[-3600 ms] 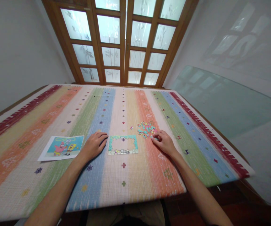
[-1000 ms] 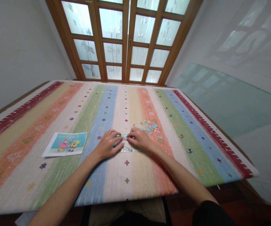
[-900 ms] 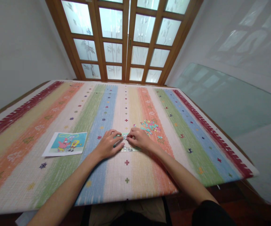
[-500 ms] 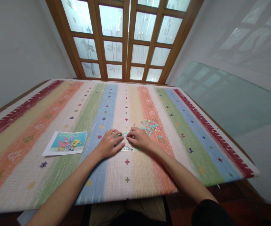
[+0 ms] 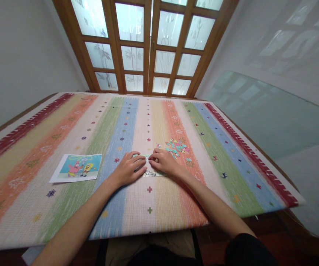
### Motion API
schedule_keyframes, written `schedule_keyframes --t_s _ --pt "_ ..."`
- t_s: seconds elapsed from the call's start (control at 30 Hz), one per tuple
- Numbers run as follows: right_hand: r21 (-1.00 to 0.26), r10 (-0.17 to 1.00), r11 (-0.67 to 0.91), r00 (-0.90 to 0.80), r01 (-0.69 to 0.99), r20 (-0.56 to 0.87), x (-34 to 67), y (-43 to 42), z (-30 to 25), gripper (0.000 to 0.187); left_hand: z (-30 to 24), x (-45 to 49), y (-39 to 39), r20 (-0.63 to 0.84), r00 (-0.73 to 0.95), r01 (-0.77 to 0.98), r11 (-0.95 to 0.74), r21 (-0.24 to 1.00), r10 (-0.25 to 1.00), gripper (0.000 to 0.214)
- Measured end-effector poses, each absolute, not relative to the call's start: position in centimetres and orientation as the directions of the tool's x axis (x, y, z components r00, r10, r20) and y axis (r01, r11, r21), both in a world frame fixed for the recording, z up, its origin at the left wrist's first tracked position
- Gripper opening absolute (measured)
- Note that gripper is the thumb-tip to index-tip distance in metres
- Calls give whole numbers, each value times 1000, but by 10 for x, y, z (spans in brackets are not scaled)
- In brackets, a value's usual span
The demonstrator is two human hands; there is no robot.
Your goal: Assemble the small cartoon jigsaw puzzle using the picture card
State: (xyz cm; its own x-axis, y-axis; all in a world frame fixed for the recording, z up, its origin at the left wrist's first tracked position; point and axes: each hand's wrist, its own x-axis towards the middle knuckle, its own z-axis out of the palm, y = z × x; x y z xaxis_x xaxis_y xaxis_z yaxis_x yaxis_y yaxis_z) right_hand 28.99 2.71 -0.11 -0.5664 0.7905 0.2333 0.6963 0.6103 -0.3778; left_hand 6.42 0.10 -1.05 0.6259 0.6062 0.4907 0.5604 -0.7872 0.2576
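Note:
A small puzzle board (image 5: 151, 174), partly filled with grey and pale pieces, lies flat on the table in front of me. Over its left edge rests my left hand (image 5: 131, 168), thumb and fingers apart, the fingertips touching the board. My right hand (image 5: 162, 161) is at the board's right side, its thumb and index finger pinched on what looks like a small puzzle piece, mostly hidden by the fingers. Just beyond that hand is a loose pile of colourful puzzle pieces (image 5: 178, 147). My hands cover much of the board's upper part.
To the left lies a printed cartoon picture (image 5: 77, 168) on white paper. A striped tablecloth (image 5: 137, 212) covers the table. Wooden doors (image 5: 149, 44) with frosted panes stand beyond the far edge, and a glass panel (image 5: 275, 111) leans at the right wall.
Both hands stay at the board with almost the same pose; the fingertips shift only very slightly. The camera view tilts a little.

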Motion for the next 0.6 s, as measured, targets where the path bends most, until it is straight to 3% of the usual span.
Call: schedule_keyframes --t_s 0.6 --pt "-239 722 691 -641 682 260 292 24 -2 19 -12 65 1 477 661 541 -808 231 579 18"
